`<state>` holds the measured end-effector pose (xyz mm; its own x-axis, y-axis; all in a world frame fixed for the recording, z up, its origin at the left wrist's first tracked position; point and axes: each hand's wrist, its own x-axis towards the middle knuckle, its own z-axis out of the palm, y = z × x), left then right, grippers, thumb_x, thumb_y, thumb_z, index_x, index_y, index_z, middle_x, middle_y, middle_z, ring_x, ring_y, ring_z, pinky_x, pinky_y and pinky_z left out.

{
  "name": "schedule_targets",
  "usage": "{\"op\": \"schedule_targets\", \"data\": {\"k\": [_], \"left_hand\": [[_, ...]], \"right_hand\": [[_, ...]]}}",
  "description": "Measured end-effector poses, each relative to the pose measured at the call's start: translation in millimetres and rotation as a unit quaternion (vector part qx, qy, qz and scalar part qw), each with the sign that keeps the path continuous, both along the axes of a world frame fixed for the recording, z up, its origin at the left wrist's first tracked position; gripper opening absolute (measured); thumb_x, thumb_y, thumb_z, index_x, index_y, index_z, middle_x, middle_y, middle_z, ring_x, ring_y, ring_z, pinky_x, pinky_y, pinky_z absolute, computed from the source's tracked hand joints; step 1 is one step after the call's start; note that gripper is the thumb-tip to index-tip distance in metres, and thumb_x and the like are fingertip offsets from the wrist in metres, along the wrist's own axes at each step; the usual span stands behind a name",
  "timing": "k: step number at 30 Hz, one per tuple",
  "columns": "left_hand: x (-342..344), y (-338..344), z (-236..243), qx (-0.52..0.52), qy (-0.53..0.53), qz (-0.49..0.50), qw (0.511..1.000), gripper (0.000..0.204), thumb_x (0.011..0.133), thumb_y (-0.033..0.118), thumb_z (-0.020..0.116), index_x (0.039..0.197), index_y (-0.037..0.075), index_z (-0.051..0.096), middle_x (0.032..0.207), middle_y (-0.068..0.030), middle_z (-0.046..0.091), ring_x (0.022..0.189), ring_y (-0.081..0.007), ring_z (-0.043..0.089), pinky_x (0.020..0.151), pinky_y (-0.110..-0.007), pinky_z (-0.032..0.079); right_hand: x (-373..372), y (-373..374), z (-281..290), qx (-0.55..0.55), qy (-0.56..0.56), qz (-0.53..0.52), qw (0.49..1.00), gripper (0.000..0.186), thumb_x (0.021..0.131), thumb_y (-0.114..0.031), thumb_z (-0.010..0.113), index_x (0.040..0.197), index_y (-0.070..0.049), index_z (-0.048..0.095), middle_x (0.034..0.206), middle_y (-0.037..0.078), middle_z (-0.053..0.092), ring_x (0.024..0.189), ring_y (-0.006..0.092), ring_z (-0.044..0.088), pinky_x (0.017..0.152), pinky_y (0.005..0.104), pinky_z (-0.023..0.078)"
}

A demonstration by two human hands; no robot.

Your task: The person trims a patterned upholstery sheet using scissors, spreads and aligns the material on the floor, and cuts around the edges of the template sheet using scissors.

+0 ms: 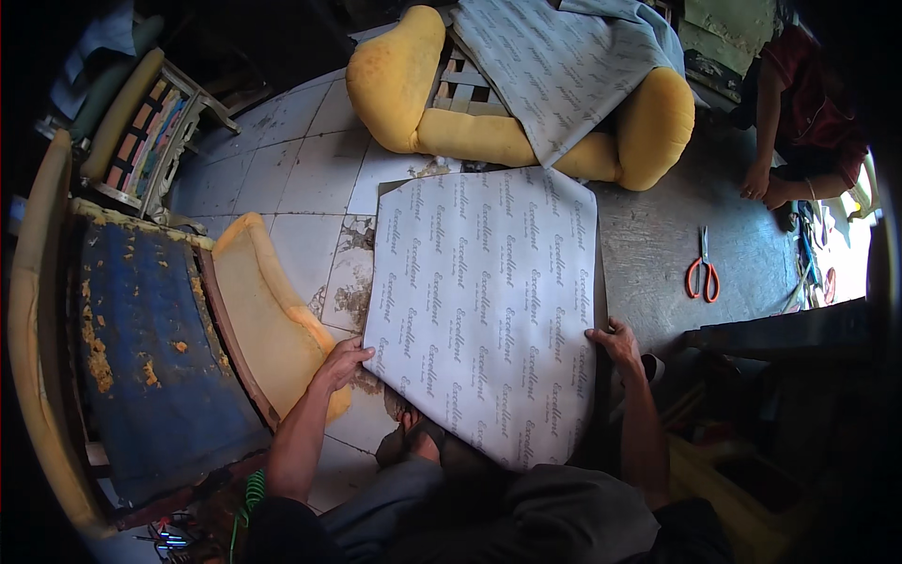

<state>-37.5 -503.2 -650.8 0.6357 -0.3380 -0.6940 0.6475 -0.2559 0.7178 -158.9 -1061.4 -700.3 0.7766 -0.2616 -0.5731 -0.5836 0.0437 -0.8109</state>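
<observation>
Printed sheet [479, 310], scissors [707, 279] right, yellow foam [479, 137] beyond

Smooth, matt, cloth-like sheet [484, 301]

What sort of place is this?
Likely a furniture upholstery workshop, going by the partly stripped chair with its worn blue panel, the yellow padded frame and the large pale printed sheet.

White tiled floor [282, 174], stained; webbed chair frame [155, 136] standing. Grey surface [648, 221]: red-handled scissors [704, 271] lying.
</observation>
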Motion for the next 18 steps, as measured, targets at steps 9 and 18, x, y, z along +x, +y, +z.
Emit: {"op": "schedule_targets", "data": {"k": [9,18], "left_hand": [[-5,-15,33,0.081,0.0,-0.23,0.97,0.049,0.091,0.014,0.07,0.135,-0.001,0.053,0.119,-0.0076,0.067,0.109,-0.0159,0.062,0.098,-0.032,0.047],[-52,-4,51,-0.056,0.152,-0.068,0.984,0.056,0.099,0.037,0.062,0.139,0.0,0.051,0.133,-0.0132,0.06,0.123,-0.0213,0.058,0.097,-0.038,0.05]], "right_hand": [[-17,2,-6,0.007,-0.006,0.009,1.0,0.036,0.08,-0.014,0.077,0.109,0.004,0.067,0.094,0.01,0.072,0.079,0.0171,0.069,0.076,0.03,0.055],[-32,5,-24,0.061,-0.023,-0.019,0.998,0.038,0.079,-0.018,0.079,0.11,0.0,0.068,0.093,0.009,0.072,0.08,0.0166,0.068,0.075,0.0311,0.054]]}}
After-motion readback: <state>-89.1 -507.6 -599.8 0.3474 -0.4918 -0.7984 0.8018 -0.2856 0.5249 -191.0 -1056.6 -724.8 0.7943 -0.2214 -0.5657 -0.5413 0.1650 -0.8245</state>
